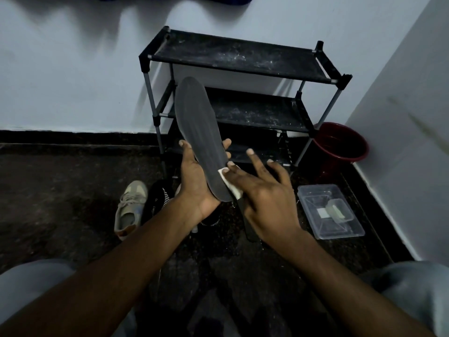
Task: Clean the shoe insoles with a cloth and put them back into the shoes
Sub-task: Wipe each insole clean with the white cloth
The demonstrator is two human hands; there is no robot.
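Observation:
My left hand point(194, 183) grips a long dark grey insole point(196, 122) near its heel, thumb on one edge and fingers curled round the other; the toe end points up and away. My right hand point(264, 195) presses a small white cloth point(229, 182) against the lower part of the insole, with the other fingers spread. A second dark insole point(245, 220) lies on the floor under my right hand. On the floor to the left sit a beige sneaker point(130, 207) and a black shoe point(158, 198), partly hidden by my left forearm.
A black, dusty three-tier shoe rack point(238, 59) stands against the wall ahead. A dark red bucket point(340, 147) sits in the corner at right. A clear plastic box point(332, 222) with a smaller container inside lies on the dark speckled floor. My knees frame the bottom corners.

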